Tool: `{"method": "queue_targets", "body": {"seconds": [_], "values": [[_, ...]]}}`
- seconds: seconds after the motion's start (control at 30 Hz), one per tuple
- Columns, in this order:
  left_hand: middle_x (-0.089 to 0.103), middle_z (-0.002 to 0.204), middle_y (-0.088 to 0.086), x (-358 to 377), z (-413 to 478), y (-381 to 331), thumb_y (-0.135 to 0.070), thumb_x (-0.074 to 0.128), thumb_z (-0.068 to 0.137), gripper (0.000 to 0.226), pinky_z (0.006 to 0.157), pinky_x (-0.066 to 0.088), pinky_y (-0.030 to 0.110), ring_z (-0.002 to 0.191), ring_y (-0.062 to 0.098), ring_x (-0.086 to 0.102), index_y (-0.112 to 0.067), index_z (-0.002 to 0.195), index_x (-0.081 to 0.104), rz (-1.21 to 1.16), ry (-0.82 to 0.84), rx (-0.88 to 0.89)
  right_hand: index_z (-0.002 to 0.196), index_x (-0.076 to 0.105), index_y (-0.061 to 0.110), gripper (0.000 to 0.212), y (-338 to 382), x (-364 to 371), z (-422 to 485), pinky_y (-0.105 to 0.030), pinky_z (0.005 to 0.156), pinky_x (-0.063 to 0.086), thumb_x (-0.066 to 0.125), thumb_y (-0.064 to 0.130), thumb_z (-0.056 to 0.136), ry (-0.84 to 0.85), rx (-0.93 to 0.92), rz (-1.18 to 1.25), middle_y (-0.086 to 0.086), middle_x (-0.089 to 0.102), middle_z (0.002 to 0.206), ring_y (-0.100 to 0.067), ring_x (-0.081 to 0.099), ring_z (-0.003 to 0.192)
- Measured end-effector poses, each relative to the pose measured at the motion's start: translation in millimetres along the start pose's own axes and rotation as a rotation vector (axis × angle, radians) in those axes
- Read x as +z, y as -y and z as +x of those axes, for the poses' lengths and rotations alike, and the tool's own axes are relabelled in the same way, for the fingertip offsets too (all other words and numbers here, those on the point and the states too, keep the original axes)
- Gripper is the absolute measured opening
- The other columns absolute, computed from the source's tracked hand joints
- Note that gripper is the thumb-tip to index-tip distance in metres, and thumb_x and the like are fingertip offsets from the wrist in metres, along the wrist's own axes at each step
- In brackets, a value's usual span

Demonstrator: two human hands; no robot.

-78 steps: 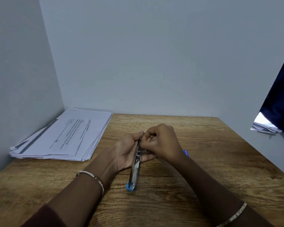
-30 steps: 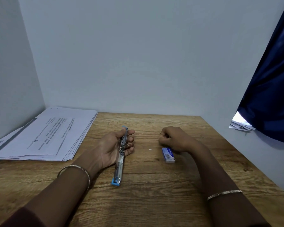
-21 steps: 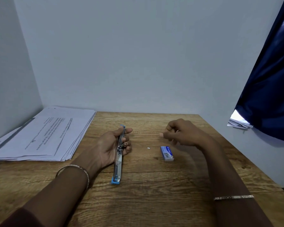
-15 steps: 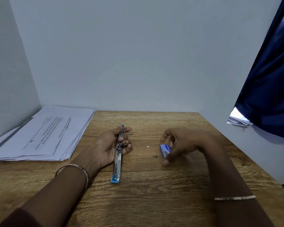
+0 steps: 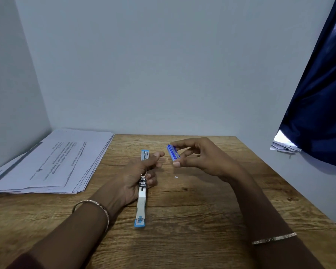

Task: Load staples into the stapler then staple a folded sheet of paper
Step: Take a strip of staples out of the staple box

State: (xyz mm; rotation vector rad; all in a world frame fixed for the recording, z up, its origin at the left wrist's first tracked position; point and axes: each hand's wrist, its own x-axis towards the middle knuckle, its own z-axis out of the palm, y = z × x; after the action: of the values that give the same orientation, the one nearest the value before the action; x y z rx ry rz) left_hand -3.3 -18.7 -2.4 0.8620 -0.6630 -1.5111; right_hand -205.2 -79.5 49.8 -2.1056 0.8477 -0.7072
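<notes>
Wooden table [image 5: 202, 239] in front, a stack of paper [image 5: 52, 162] at its far left corner, well apart from both hands. The stapler [image 5: 142, 202] is swung open into one long strip, running straight away from the person down the middle of the table. Its blue near end is on the wood and its far half sits in the left hand [image 5: 132, 177]. That hand's fingers are curled round the stapler, with the thumb laid across the top near the far tip. Just to the right, the right hand [image 5: 204, 158] is up off the table, half open, pinching the small blue box [image 5: 173, 151] between thumb and fingertips. The box is tilted, close to the stapler's far end but not touching it, and whether it is open is hard to say from here. Half a second ago that hand was down on the wood with the box; now both are lifted, while the left hand and stapler have stayed put. A tiny white speck [image 5: 175, 177] lies on the table between the hands.
</notes>
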Motion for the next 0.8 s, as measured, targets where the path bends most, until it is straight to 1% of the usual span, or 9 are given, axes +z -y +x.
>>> {"method": "queue_targets", "body": {"seconds": [0.07, 0.13, 0.17, 0.3, 0.37, 0.5, 0.57, 0.67, 0.8], "values": [[0.071, 0.086, 0.011, 0.4, -0.8, 0.6, -0.02, 0.074, 0.079, 0.05, 0.032, 0.033, 0.018, 0.033, 0.004, 0.034, -0.005, 0.125, 0.064, -0.043, 0.036, 0.016, 0.126, 0.068, 0.027, 0.057, -0.2, 6.6, 2.6, -0.026, 0.09, 0.057, 0.089, 0.028, 0.074, -0.023, -0.023, 0.014, 0.015, 0.076, 0.105, -0.015, 0.073, 0.096], [0.072, 0.068, 0.006, 0.3, -2.3, 0.2, -0.02, 0.072, 0.085, 0.05, 0.032, 0.032, 0.017, 0.031, 0.004, 0.034, -0.005, 0.131, 0.059, -0.054, 0.08, 0.034, 0.123, 0.065, 0.024, 0.057, 0.1, 12.9, 4.7, -0.039, 0.091, 0.06, 0.09, 0.024, 0.072, -0.048, -0.034, 0.051, 0.004, 0.073, 0.117, -0.027, 0.073, 0.095], [0.068, 0.057, 0.005, 0.1, -3.0, -0.1, -0.02, 0.071, 0.088, 0.048, 0.032, 0.031, 0.017, 0.03, 0.004, 0.034, -0.006, 0.132, 0.056, -0.042, 0.088, 0.049, 0.119, 0.064, 0.023, 0.056, 0.3, 16.0, 5.4, -0.042, 0.088, 0.061, 0.091, 0.022, 0.071, -0.051, -0.035, 0.078, 0.001, 0.073, 0.118, -0.029, 0.074, 0.092], [0.058, 0.045, 0.001, -0.6, -3.1, 1.5, -0.015, 0.07, 0.09, 0.035, 0.033, 0.029, 0.017, 0.028, 0.006, 0.034, -0.012, 0.122, 0.059, -0.002, 0.056, 0.111, 0.113, 0.071, 0.019, 0.047, 0.1, 26.0, 6.3, -0.034, 0.075, 0.061, 0.091, 0.023, 0.071, -0.025, -0.045, 0.118, 0.004, 0.077, 0.102, -0.017, 0.073, 0.08], [0.052, 0.043, 0.0, -1.7, -1.9, 1.9, -0.016, 0.074, 0.086, 0.031, 0.033, 0.029, 0.017, 0.028, 0.007, 0.034, -0.012, 0.115, 0.061, 0.005, 0.014, 0.134, 0.115, 0.073, 0.02, 0.046, 0.0, 29.7, 6.7, -0.033, 0.074, 0.061, 0.09, 0.024, 0.073, -0.034, -0.05, 0.127, 0.004, 0.079, 0.092, -0.016, 0.075, 0.08], [0.045, 0.042, 0.003, -4.5, 0.8, -0.2, -0.022, 0.08, 0.075, 0.035, 0.035, 0.027, 0.017, 0.028, 0.01, 0.033, -0.015, 0.104, 0.062, -0.015, -0.064, 0.187, 0.107, 0.076, 0.023, 0.04, 0.0, 38.5, 9.2, -0.04, 0.078, 0.061, 0.091, 0.019, 0.071, -0.119, -0.056, 0.141, 0.001, 0.079, 0.085, -0.019, 0.076, 0.083], [0.04, 0.048, 0.004, -5.2, 2.4, -0.8, -0.023, 0.082, 0.071, 0.035, 0.035, 0.026, 0.018, 0.028, 0.01, 0.032, -0.015, 0.098, 0.061, -0.055, -0.082, 0.197, 0.103, 0.075, 0.021, 0.038, 0.3, 43.4, 10.2, -0.035, 0.075, 0.062, 0.091, 0.012, 0.07, -0.172, -0.076, 0.109, 0.002, 0.079, 0.086, -0.018, 0.077, 0.083], [0.038, 0.062, 0.005, -7.1, 4.1, -1.6, -0.019, 0.08, 0.073, 0.031, 0.032, 0.029, 0.017, 0.03, 0.008, 0.033, -0.015, 0.094, 0.058, -0.112, -0.07, 0.2, 0.098, 0.073, 0.014, 0.029, 0.5, 50.2, 10.7, -0.022, 0.069, 0.061, 0.084, 0.002, 0.074, -0.25, -0.144, 0.025, 0.006, 0.075, 0.086, -0.014, 0.075, 0.079], [0.039, 0.047, 0.0, -10.8, 5.3, -2.4, -0.017, 0.077, 0.077, 0.024, 0.031, 0.031, 0.017, 0.029, 0.007, 0.033, -0.014, 0.093, 0.059, -0.123, -0.041, 0.18, 0.091, 0.073, 0.006, 0.014, 0.0, 55.1, 11.3, -0.011, 0.061, 0.053, 0.073, -0.003, 0.081, -0.346, -0.232, -0.068, 0.0, 0.076, 0.09, -0.001, 0.07, 0.069]]}}
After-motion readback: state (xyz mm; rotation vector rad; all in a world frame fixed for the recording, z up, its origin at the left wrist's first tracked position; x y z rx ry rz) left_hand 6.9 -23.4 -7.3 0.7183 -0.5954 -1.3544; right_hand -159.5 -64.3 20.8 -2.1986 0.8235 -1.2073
